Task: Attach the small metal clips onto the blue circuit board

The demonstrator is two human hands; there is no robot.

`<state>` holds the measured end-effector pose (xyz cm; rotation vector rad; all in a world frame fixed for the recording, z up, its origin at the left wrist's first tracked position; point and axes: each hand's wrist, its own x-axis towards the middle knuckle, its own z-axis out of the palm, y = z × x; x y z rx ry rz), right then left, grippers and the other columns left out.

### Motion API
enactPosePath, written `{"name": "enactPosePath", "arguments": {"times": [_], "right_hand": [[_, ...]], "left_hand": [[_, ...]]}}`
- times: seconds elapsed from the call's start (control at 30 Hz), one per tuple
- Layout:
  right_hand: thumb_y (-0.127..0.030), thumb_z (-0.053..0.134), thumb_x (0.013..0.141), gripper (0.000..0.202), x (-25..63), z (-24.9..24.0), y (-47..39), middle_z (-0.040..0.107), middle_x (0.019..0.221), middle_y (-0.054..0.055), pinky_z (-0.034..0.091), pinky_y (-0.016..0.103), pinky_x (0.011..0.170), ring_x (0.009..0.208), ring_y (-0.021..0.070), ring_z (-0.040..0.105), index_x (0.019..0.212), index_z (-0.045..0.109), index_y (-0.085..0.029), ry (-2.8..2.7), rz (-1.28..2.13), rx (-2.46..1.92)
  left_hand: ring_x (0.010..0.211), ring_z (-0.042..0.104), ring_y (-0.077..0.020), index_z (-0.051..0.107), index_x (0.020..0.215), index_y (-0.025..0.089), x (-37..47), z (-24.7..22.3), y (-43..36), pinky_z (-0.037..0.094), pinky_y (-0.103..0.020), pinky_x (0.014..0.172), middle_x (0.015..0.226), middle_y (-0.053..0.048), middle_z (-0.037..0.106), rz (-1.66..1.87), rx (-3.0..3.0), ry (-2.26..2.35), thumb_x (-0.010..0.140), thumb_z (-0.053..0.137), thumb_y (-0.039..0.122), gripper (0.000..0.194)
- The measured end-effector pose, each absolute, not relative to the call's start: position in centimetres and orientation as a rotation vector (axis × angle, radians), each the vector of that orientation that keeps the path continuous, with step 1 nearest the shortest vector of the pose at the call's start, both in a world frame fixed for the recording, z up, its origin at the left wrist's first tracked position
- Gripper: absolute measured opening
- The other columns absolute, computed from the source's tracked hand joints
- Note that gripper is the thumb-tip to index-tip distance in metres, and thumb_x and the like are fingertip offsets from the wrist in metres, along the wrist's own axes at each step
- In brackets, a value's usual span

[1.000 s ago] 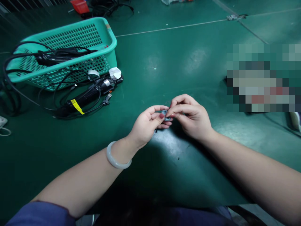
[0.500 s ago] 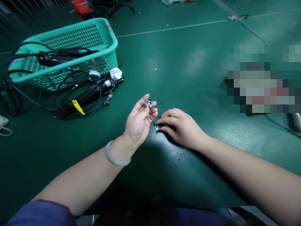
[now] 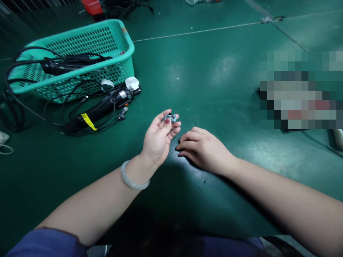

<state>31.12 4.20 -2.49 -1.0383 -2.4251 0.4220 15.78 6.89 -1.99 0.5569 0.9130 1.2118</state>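
Note:
A small blue circuit board [image 3: 170, 117] is pinched between the thumb and fingers of my left hand [image 3: 158, 139], raised above the green table [image 3: 160, 200]. To its right, my right hand [image 3: 203, 148] rests low at the table surface, its thumb and fingertips drawn close together. Whatever lies at those fingertips is hidden or too small to name. A tiny black piece [image 3: 204, 182] lies on the table below my right hand.
At the upper left, a green basket [image 3: 128, 69] holds black tools and cables. A black tool with a yellow tag [image 3: 89, 121] and a USB cable [image 3: 123, 112] lie before it. A red container [image 3: 92, 6] sits behind; pixelated items [image 3: 300, 100] are at right.
My right hand has moved slightly down, and its thumb and fingers have closed together. The small metal frame and black bit beside them are no longer visible. The board in my left hand has tilted slightly.

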Motion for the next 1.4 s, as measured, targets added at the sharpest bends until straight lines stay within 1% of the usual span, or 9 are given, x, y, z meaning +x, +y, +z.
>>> {"name": "enactPosePath", "arguments": {"times": [0.13, 0.33, 0.5, 0.7, 0.9, 1.03, 1.17, 1.33, 1.4], "right_hand": [[-0.02, 0.054, 0.088, 0.018, 31.0, -2.4, 4.3, 0.067, 0.076, 0.006, 0.046, 0.033, 0.073, 0.075, 0.0183, 0.053, 0.078, 0.069, -0.017, -2.443, 0.428, -1.057], [-0.021, 0.057, 0.087, 0.01, 32.0, -1.8, 4.4, 0.071, 0.081, 0.002, 0.049, 0.029, 0.068, 0.072, 0.0153, 0.062, 0.084, 0.067, -0.021, -1.905, 0.478, -1.219], [-0.024, 0.061, 0.085, 0.008, 32.3, -1.7, 4.6, 0.071, 0.077, 0.001, 0.049, 0.029, 0.061, 0.066, 0.0148, 0.063, 0.082, 0.068, -0.022, -1.63, 0.572, -1.303], [-0.022, 0.066, 0.081, 0.007, 32.0, -1.3, 4.9, 0.065, 0.076, 0.003, 0.046, 0.029, 0.054, 0.066, 0.0146, 0.058, 0.076, 0.07, -0.024, -1.669, 0.496, -1.257], [-0.023, 0.065, 0.081, 0.007, 32.1, -1.5, 4.9, 0.062, 0.077, 0.003, 0.046, 0.028, 0.053, 0.066, 0.0139, 0.057, 0.077, 0.072, -0.024, -1.669, 0.489, -1.258], [-0.023, 0.066, 0.081, 0.007, 32.1, -1.5, 4.9, 0.062, 0.078, 0.002, 0.046, 0.028, 0.053, 0.063, 0.0126, 0.055, 0.078, 0.072, -0.024, -1.704, 0.482, -1.243], [-0.022, 0.066, 0.081, 0.006, 32.2, -1.4, 4.8, 0.062, 0.078, 0.002, 0.045, 0.028, 0.053, 0.062, 0.0119, 0.053, 0.08, 0.072, -0.024, -1.724, 0.487, -1.219], [-0.023, 0.065, 0.082, 0.009, 32.5, -1.6, 4.9, 0.065, 0.077, 0.002, 0.045, 0.029, 0.053, 0.063, 0.0137, 0.056, 0.088, 0.07, -0.024, -1.708, 0.492, -1.265], [-0.023, 0.066, 0.081, 0.007, 32.6, -2.0, 4.9, 0.066, 0.079, 0.003, 0.047, 0.03, 0.057, 0.066, 0.0146, 0.057, 0.088, 0.069, -0.023, -1.752, 0.495, -1.289]], "left_hand": [[0.079, 0.065, -0.0063, 0.058, 0.102, 0.02, 15.8, -2.1, 6.8, 0.051, -0.022, 0.079, 0.095, 0.0, 0.069, 1.21, 0.61, 0.942, 0.083, 0.058, 0.012, 0.02], [0.08, 0.067, -0.009, 0.058, 0.097, 0.017, 16.2, -2.3, 6.5, 0.051, -0.025, 0.08, 0.087, 0.0, 0.069, 1.138, 0.736, 0.962, 0.077, 0.067, 0.015, 0.022], [0.074, 0.065, -0.0094, 0.059, 0.092, 0.015, 16.2, -2.4, 6.2, 0.051, -0.025, 0.075, 0.081, -0.001, 0.069, 1.072, 0.845, 0.943, 0.069, 0.076, 0.017, 0.029], [0.077, 0.065, -0.0106, 0.059, 0.086, 0.015, 16.2, -2.4, 6.0, 0.051, -0.027, 0.079, 0.079, -0.001, 0.069, 1.066, 0.893, 0.949, 0.061, 0.082, 0.023, 0.035], [0.076, 0.066, -0.0103, 0.06, 0.083, 0.014, 16.1, -2.3, 6.0, 0.05, -0.027, 0.08, 0.077, -0.001, 0.07, 1.052, 0.847, 0.934, 0.06, 0.083, 0.022, 0.034], [0.069, 0.064, -0.0079, 0.059, 0.083, 0.014, 16.0, -2.4, 6.1, 0.051, -0.026, 0.077, 0.074, 0.0, 0.069, 1.06, 0.79, 0.891, 0.06, 0.083, 0.022, 0.034], [0.071, 0.065, -0.0076, 0.06, 0.083, 0.014, 16.1, -2.5, 6.2, 0.051, -0.025, 0.077, 0.077, 0.0, 0.07, 1.081, 0.763, 0.871, 0.058, 0.084, 0.019, 0.035], [0.075, 0.066, -0.0087, 0.059, 0.084, 0.014, 16.1, -2.5, 6.2, 0.051, -0.025, 0.079, 0.078, 0.0, 0.07, 1.109, 0.741, 0.888, 0.06, 0.082, 0.017, 0.034], [0.079, 0.067, -0.0098, 0.058, 0.086, 0.014, 16.1, -2.4, 6.3, 0.051, -0.027, 0.082, 0.081, 0.0, 0.07, 1.14, 0.715, 0.908, 0.064, 0.08, 0.017, 0.031]]}}
